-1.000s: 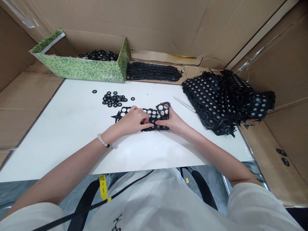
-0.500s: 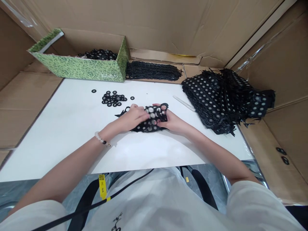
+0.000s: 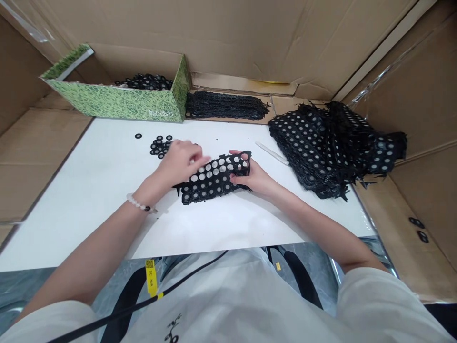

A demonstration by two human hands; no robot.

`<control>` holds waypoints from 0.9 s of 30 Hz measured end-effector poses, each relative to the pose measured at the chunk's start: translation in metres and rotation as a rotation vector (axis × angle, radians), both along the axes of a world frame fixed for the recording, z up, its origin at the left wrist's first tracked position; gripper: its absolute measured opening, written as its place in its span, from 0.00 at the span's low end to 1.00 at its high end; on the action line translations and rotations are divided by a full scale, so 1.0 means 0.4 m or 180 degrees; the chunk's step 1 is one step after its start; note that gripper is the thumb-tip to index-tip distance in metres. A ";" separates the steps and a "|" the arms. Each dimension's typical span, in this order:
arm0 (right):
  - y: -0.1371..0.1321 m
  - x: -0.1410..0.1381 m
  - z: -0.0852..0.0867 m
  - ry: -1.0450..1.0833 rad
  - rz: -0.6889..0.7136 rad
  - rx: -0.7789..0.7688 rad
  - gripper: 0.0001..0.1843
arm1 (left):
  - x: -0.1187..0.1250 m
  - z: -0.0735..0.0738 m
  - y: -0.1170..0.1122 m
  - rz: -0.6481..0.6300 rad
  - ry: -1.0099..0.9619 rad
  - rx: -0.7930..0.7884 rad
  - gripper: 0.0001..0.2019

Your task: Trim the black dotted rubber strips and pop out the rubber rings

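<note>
A black rubbery sheet (image 3: 215, 180) lies in front of me, with rows of round holes and ring shapes; white shows through the upper rows. My right hand (image 3: 256, 177) grips its right end, thumb on top and fingers behind. Over the sheet's upper left edge hovers my left hand (image 3: 180, 164), its fingers curled and slightly blurred. Whatever those fingers may hold is hidden. Just beyond the left hand lies a pile of small black rings (image 3: 159, 146), partly covered by it. One single ring (image 3: 138, 136) sits apart to the left.
A green patterned box (image 3: 121, 102) holding many black rings stands at the back left. Beside it lies a stack of black strips (image 3: 227, 105). Perforated black sheets (image 3: 314, 147) are heaped at the right, near a white stick-like tool (image 3: 272, 153). Cardboard walls surround the white table (image 3: 89, 200).
My left hand has come off the sheet and moved left and up, towards the ring pile. More of the sheet shows, lying flatter. My right hand keeps its grip.
</note>
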State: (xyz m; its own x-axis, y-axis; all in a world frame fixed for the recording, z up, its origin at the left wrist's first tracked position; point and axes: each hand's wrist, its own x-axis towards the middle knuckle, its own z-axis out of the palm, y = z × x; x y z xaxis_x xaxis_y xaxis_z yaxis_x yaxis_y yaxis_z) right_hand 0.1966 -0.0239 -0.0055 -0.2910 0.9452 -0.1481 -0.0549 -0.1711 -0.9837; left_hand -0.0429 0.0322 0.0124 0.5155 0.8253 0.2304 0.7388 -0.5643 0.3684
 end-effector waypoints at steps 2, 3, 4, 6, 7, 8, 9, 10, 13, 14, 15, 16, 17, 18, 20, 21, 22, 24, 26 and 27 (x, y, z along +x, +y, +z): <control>-0.002 -0.009 0.000 0.0206 -0.0014 0.0016 0.44 | 0.029 0.008 -0.027 -0.0718 0.0148 -0.0288 0.23; -0.003 -0.012 0.000 0.0267 0.0030 0.0022 0.44 | 0.040 0.008 -0.038 -0.0889 0.0196 -0.0349 0.24; -0.004 -0.014 0.000 0.0296 0.0085 0.0031 0.45 | 0.050 0.005 -0.048 -0.0966 0.0215 -0.0384 0.24; -0.006 -0.016 -0.001 0.0271 0.0182 0.0041 0.45 | 0.062 -0.005 -0.060 -0.1054 0.0222 -0.0451 0.23; -0.006 -0.016 -0.003 0.0231 0.0213 0.0037 0.45 | 0.066 -0.010 -0.062 -0.1107 0.0220 -0.0482 0.21; -0.006 -0.015 -0.004 0.0184 0.0237 0.0032 0.46 | 0.067 -0.014 -0.062 -0.1162 0.0216 -0.0495 0.20; -0.004 -0.014 -0.006 0.0139 0.0261 0.0031 0.46 | 0.068 -0.017 -0.060 -0.1207 0.0203 -0.0488 0.18; -0.003 -0.011 -0.008 0.0095 0.0280 0.0042 0.46 | 0.066 -0.018 -0.057 -0.1219 0.0170 -0.0464 0.17; 0.005 0.001 -0.011 -0.0120 0.0214 0.0197 0.44 | 0.054 -0.016 -0.036 -0.0971 -0.0104 -0.0437 0.14; 0.008 0.007 -0.011 -0.0247 0.0165 0.0240 0.44 | 0.045 -0.015 -0.026 -0.0707 -0.0239 -0.0435 0.14; 0.010 0.012 -0.011 -0.0371 0.0125 0.0248 0.44 | 0.033 -0.014 -0.014 -0.0357 -0.0359 -0.0411 0.13; 0.013 0.018 -0.010 -0.0467 0.0111 0.0217 0.44 | 0.020 -0.015 -0.002 0.0031 -0.0440 -0.0354 0.13; 0.014 0.022 -0.009 -0.0510 0.0122 0.0154 0.44 | 0.004 -0.016 0.011 0.0422 -0.0456 -0.0269 0.12; 0.015 0.026 -0.008 -0.0500 0.0140 0.0085 0.44 | -0.012 -0.018 0.024 0.0747 -0.0414 -0.0163 0.12; 0.015 0.029 -0.004 -0.0394 0.0142 0.0001 0.42 | -0.041 -0.024 0.045 0.1055 -0.0192 -0.0018 0.12; 0.015 0.028 -0.002 -0.0349 0.0131 -0.0032 0.40 | -0.052 -0.026 0.052 0.1123 -0.0059 0.0007 0.12; 0.014 0.027 0.001 -0.0315 0.0121 -0.0079 0.39 | -0.057 -0.027 0.056 0.1193 0.0062 0.0016 0.13; 0.012 0.020 0.004 -0.0222 0.0090 -0.0219 0.38 | -0.054 -0.023 0.052 0.1293 0.0154 0.0070 0.16; 0.010 0.009 0.006 -0.0033 -0.0032 -0.0318 0.38 | -0.033 -0.009 0.033 0.1129 -0.0002 0.0126 0.18; 0.008 0.003 0.006 0.0085 -0.0122 -0.0332 0.38 | -0.018 0.000 0.018 0.0851 -0.0139 0.0093 0.19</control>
State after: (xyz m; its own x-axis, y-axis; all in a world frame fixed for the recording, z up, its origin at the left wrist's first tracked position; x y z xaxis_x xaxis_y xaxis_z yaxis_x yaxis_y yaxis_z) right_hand 0.1979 -0.0207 -0.0032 -0.2599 0.9356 -0.2389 -0.0893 -0.2696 -0.9588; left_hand -0.0502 0.0394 0.0123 0.2692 0.9235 0.2735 0.8468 -0.3622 0.3895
